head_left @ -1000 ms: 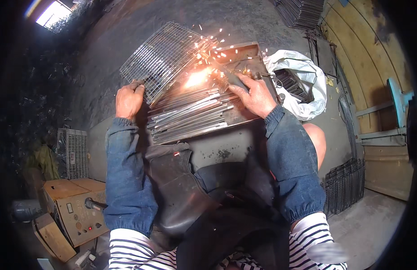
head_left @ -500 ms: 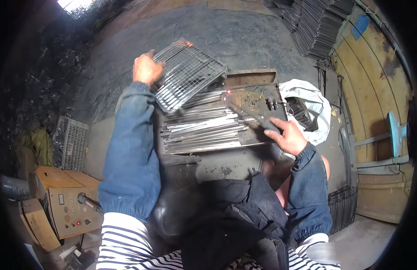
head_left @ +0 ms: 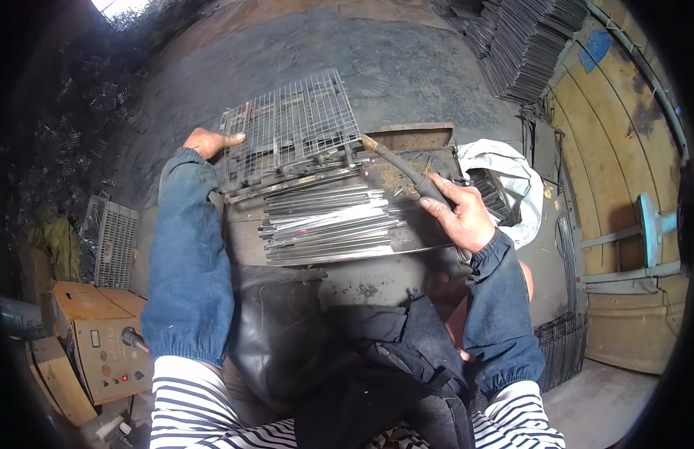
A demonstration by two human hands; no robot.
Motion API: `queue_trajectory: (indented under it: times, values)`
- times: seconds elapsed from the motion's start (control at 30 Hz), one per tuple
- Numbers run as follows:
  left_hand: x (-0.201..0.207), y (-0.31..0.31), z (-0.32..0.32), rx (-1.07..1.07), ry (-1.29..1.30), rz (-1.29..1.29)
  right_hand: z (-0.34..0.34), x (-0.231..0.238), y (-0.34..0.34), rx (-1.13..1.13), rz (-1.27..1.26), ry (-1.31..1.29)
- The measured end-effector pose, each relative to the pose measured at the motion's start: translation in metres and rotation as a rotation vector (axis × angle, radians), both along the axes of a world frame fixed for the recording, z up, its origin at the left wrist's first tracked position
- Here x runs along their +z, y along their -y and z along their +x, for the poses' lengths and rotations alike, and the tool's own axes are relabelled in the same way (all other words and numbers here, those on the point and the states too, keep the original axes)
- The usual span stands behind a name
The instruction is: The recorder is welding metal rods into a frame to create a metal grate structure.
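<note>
A wire mesh rack (head_left: 291, 112) is gripped at its left edge by my left hand (head_left: 205, 142), the thumb lying on top of the wires. It is tilted over the far left part of a low metal work table (head_left: 425, 236). My right hand (head_left: 467, 215) is closed around the dark handle of a welding torch (head_left: 398, 163). The torch's tan front end points up and left to the rack's right corner; whether it touches cannot be made out. Just below the rack lies a pile of thin metal strips (head_left: 328, 228).
At the right of the table is a white sack (head_left: 533, 198) with dark metal pieces inside. Stacks of wire racks (head_left: 530, 49) stand far right. An orange welding machine (head_left: 107, 344) and a pale plastic crate (head_left: 116, 243) are at the left. Dark metal pieces (head_left: 85, 142) heap up beyond.
My left hand has moved left and slightly down, and the rack has turned and shifted left. The torch has swung up to the rack's corner. The glowing spots on the rack have mostly faded.
</note>
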State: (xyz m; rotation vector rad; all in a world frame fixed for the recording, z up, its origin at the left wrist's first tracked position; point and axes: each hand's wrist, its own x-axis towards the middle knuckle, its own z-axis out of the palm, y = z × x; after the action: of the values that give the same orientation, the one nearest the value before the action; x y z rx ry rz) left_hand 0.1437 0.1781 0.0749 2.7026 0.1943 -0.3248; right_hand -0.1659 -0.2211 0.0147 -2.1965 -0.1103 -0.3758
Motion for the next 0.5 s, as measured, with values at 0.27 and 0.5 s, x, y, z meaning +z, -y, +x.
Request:
queue_trajectory:
  times: [0.27, 0.5]
  values:
    - [-0.011, -0.041, -0.026, 0.044, -0.184, -1.628, -0.001, 0.001, 0.019, -0.064, -0.106, -0.296]
    - [-0.011, 0.05, -0.185, 0.132, -0.164, -1.917, 0.025, 0.003, 0.014, -0.191, -0.151, -0.061]
